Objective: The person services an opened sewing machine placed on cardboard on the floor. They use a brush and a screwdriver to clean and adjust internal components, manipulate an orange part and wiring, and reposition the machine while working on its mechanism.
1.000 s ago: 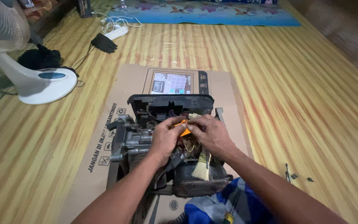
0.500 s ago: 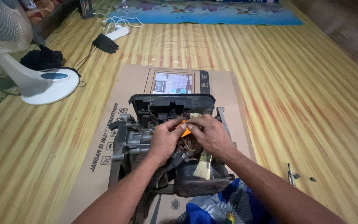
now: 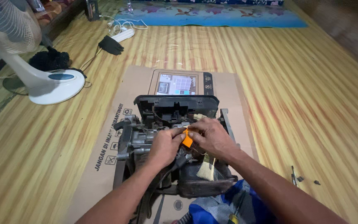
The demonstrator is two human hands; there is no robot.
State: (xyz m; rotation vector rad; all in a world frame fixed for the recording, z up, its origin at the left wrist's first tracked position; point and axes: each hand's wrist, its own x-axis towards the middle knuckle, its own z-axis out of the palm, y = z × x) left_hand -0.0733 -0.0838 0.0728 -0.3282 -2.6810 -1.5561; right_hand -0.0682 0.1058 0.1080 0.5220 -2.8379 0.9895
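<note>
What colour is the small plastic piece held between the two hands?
The small plastic piece is bright orange; the head view, the only one, shows it between both hands' fingertips.

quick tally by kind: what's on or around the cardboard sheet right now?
Opened dark machine: 1
Orange piece pinched by left hand and right hand: 1
Pale-bristled brush: 1
Flat panel with screen: 1
White standing fan: 1
Black glove: 1
Total: 6

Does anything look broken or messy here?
Yes. The dark machine on the cardboard sheet is opened up, its inner parts and wires bare. The left hand and right hand pinch a small orange piece over it. A pale brush lies inside, and loose screws are scattered on the floor.
</note>
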